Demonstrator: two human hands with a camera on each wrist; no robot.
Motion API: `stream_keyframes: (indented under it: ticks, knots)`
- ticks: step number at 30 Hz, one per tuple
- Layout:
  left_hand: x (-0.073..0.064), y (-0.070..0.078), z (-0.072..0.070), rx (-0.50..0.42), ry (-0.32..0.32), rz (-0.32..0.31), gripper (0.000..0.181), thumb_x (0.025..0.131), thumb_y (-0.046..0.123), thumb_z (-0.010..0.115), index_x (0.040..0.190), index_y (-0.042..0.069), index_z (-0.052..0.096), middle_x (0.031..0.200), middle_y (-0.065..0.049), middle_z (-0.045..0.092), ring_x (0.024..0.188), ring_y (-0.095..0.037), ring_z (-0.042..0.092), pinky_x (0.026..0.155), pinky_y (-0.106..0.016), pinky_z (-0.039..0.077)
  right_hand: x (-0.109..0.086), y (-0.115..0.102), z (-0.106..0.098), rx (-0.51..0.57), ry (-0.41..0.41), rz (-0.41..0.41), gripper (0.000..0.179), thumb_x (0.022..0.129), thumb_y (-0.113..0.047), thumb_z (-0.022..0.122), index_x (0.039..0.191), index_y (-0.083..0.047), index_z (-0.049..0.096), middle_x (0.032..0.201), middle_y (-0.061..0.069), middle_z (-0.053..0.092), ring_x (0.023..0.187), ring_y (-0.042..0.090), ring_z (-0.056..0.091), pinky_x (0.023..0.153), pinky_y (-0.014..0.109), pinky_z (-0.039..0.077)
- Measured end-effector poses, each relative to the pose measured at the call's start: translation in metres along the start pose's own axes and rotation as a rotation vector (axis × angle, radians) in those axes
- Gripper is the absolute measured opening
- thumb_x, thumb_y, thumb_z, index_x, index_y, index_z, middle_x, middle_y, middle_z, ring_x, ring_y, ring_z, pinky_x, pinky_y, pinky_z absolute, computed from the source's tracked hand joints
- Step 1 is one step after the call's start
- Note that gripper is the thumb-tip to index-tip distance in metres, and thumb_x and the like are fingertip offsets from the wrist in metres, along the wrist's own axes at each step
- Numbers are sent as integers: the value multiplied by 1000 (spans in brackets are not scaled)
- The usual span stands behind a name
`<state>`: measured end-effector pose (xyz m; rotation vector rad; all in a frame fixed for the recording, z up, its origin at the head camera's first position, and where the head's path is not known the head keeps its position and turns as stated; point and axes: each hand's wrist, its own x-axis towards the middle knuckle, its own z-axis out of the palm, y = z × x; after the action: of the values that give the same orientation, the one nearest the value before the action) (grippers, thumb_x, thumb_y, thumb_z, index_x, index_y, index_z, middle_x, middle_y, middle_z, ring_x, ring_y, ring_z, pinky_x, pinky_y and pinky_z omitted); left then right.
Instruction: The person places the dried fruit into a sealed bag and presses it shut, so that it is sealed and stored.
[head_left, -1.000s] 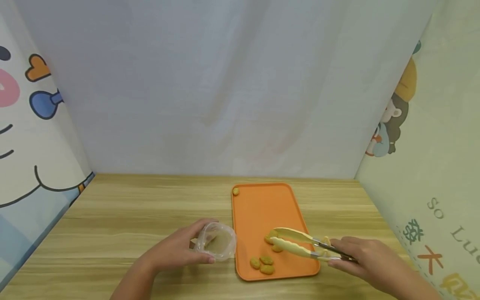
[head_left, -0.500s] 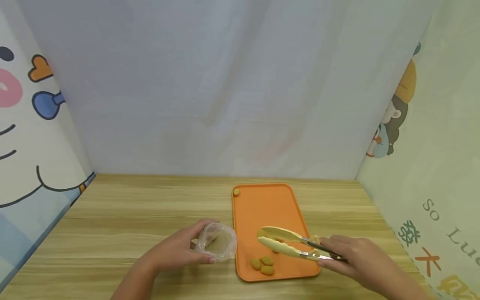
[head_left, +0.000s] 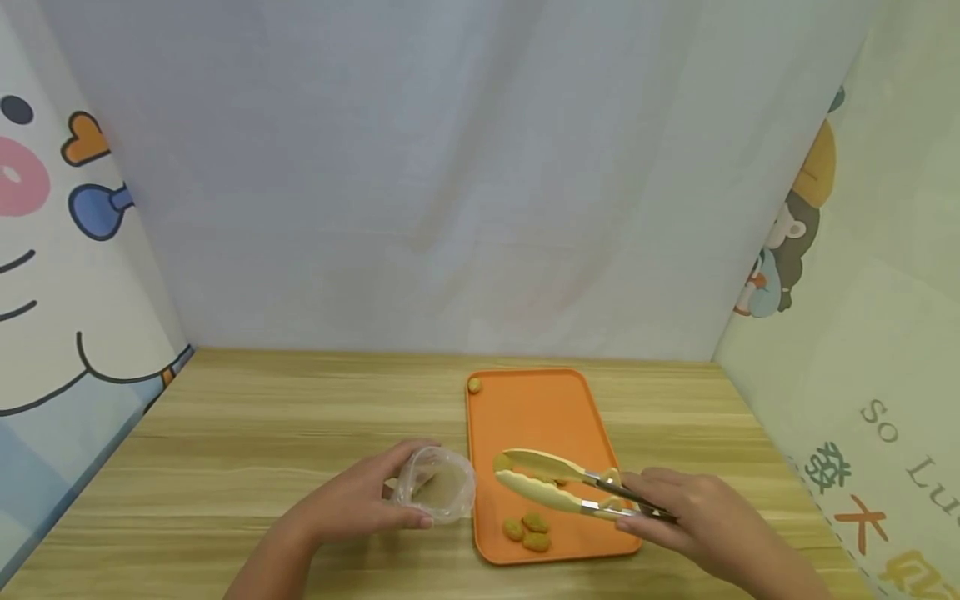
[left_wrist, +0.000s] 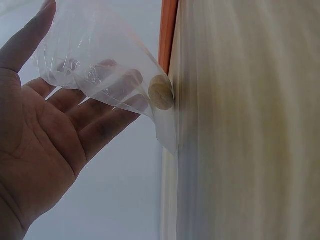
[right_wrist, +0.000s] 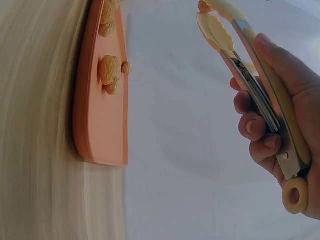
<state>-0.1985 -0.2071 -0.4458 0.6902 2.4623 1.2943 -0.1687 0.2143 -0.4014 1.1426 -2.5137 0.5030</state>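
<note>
My left hand (head_left: 360, 497) holds a clear plastic bag (head_left: 457, 510) with its mouth spread upward, thumb and fingers around its sides. In the left wrist view a brown nugget (left_wrist: 161, 92) shows through the bag's lower part. My right hand (head_left: 693, 510) grips yellow-tipped tongs (head_left: 543, 492). Between the tong tips is a nugget (right_wrist: 204, 6), raised over the left side of an orange tray (head_left: 536, 417), near the bag's mouth. Several more nuggets (head_left: 536, 542) lie on the tray's near part, some partly hidden behind the tongs.
One small nugget (head_left: 475, 385) sits in the tray's far left corner. The tray lies on a wood-grain table (head_left: 300, 408). A pale curtain (head_left: 450, 183) stands behind the table, with printed panels at both sides.
My right hand has moved left with the tongs, bringing the nugget from the tray's middle toward the bag. The left hand and the bag have stayed in place.
</note>
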Motion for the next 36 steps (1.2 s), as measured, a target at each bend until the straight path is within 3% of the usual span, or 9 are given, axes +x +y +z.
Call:
stream_keyframes:
  ticks: [11, 15, 29, 36]
  knots:
    - [1, -2, 1, -1, -2, 6, 79, 81, 46, 79, 147, 35, 37, 131, -5, 57, 115, -27, 56, 86, -33, 53, 12, -2, 9, 56, 60, -83, 33, 84, -25, 77, 115, -22, 68, 82, -25, 52, 62, -13, 39, 54, 4, 33]
    - [2, -2, 1, -5, -6, 8, 78, 81, 45, 78, 147, 36, 37, 132, -5, 57, 116, -27, 56, 87, -34, 53, 15, -4, 12, 70, 54, -88, 34, 85, -26, 76, 117, -21, 69, 86, -21, 59, 65, -12, 45, 56, 5, 36]
    - [2, -5, 3, -24, -9, -2, 80, 80, 45, 79, 147, 37, 36, 132, -3, 56, 116, -27, 56, 89, -35, 53, 21, -6, 22, 74, 41, -107, 31, 86, -31, 75, 115, -22, 67, 85, -20, 59, 64, -12, 43, 55, 4, 35]
    - [4, -4, 3, 8, -4, -23, 80, 81, 48, 78, 147, 40, 34, 133, -1, 55, 117, -24, 56, 88, -33, 52, 23, -7, 26, 63, 25, -101, 32, 88, -33, 73, 116, -19, 67, 85, -18, 61, 64, -12, 46, 55, 4, 37]
